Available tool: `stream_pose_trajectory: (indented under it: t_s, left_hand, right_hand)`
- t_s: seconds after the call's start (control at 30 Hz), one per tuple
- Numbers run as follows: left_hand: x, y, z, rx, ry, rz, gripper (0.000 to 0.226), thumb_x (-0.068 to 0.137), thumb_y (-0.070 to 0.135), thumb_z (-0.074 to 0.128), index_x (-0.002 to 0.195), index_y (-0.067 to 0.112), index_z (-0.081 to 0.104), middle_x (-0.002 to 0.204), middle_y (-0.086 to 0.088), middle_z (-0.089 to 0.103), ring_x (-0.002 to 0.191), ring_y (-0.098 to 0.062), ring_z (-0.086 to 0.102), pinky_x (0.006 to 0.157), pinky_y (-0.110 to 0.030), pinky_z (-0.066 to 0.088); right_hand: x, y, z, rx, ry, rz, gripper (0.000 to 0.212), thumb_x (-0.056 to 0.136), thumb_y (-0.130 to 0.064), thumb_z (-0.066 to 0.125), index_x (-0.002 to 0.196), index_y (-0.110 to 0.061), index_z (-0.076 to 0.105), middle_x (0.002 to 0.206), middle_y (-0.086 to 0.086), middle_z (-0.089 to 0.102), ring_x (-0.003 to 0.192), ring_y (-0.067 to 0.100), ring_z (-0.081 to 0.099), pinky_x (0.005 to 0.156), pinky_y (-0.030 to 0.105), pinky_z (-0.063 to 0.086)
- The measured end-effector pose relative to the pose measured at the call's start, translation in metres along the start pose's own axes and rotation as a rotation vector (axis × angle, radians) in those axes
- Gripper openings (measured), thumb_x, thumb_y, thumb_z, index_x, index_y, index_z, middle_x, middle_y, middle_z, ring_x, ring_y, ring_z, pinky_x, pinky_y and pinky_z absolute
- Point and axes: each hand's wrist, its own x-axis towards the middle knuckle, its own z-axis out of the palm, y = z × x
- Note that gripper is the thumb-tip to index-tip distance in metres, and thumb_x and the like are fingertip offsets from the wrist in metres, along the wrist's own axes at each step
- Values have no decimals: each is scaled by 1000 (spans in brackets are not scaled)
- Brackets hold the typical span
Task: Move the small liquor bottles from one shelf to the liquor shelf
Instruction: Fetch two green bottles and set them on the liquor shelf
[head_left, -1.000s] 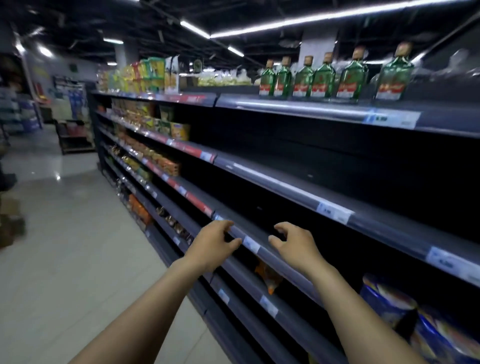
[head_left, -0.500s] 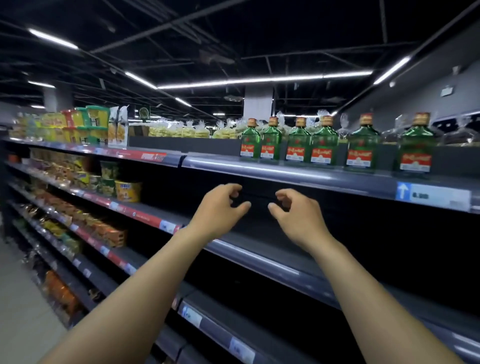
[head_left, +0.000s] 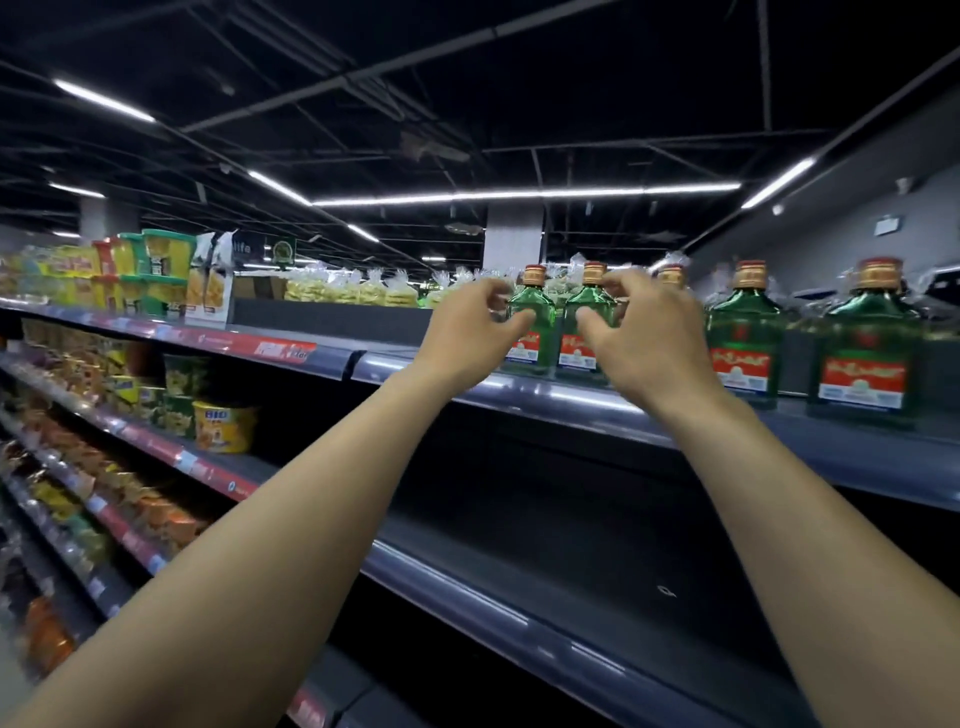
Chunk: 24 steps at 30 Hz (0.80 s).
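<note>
Several small green liquor bottles with gold caps and red labels stand in a row on the top shelf (head_left: 571, 397). My left hand (head_left: 467, 332) is raised in front of the leftmost bottle (head_left: 532, 332), fingers curled and apart, holding nothing. My right hand (head_left: 644, 332) hovers before the second bottle (head_left: 582, 332), fingers spread, and hides most of a third bottle (head_left: 671, 275). Two more bottles (head_left: 745, 332) (head_left: 867, 353) stand clear to the right.
The dark shelves (head_left: 519, 608) under the bottles hold nothing in front of me. To the left, lower shelves carry snack tubs (head_left: 223, 423) and packets; yellow and green boxes (head_left: 150, 265) sit on the top shelf. Bagged goods (head_left: 353, 288) lie behind.
Both hands have risen from the lower shelf edge up to the top shelf, now level with the two leftmost bottles. My view has tilted upward and come closer.
</note>
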Motion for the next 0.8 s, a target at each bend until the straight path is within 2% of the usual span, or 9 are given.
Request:
stream_pose_trajectory:
  t_s: [0.1,0.17,0.3,0.37,0.43,0.5,0.6,0.73,0.8]
  left_hand:
    - [32,-5,9,-7,17,38,58,91,47,69,137,12,58,121,0,67,105,-15,61,88,-27,47]
    - [47,-10,16,-13,31,57,62,91,50,67,138,11,57,129,-3,65,113,-17,60,89,-25,42]
    - [68,-25,29,-20,-14,38,71,91,56,63,142,7,54,135,-7,63,122,-24,59,93,-32,44]
    - [75,-33,35,-43,-66,-5,74,91,61,61,140,7,55,131,-8,66,118,-25,61,89,-32,46]
    - [79,-37,38,-99,-94,-29,72,90,63,61,134,6,60,126,-8,68,116,-25,62,94,-37,50]
    - [81,-39,40,-123,-107,-16,63,91,60,62,122,5,67,116,-8,72,108,-24,66,95,-40,53]
    - [83,-38,40,-174,-141,-11,51,91,54,66,95,4,77,89,-11,77,84,-23,73,84,-42,58]
    - [83,-34,41,-268,-186,-60,45,89,52,70,83,9,75,72,-1,74,73,-17,73,79,-37,60]
    - [84,-31,42,-308,-195,-89,46,88,52,72,84,6,73,74,-3,74,75,-18,73,81,-39,60]
  right_hand:
    - [21,1,6,-167,62,-56,38,95,-30,67,123,-4,64,118,16,68,109,32,61,90,36,45]
    - [31,-1,12,-265,87,-69,40,96,-31,65,123,0,63,119,19,66,113,37,58,95,42,47]
    - [46,-7,26,-483,69,-21,43,98,-41,61,110,0,64,112,20,65,112,40,53,95,47,44]
    - [50,-10,35,-589,73,-1,49,98,-47,60,104,1,65,108,22,66,109,41,54,94,47,43]
    - [53,-10,42,-663,88,29,56,97,-54,58,104,1,65,107,22,67,109,41,55,94,48,44]
    - [56,-7,46,-690,96,76,59,96,-57,58,109,0,61,105,21,68,111,42,55,97,50,42]
    - [58,-2,50,-667,95,116,60,95,-56,60,121,-3,50,102,22,69,112,45,56,98,54,42]
    - [60,0,54,-541,135,155,59,92,-53,68,121,-5,50,99,18,68,98,41,62,81,45,44]
    - [61,0,52,-444,158,217,55,89,-54,72,108,-4,58,91,14,67,85,35,61,67,36,44]
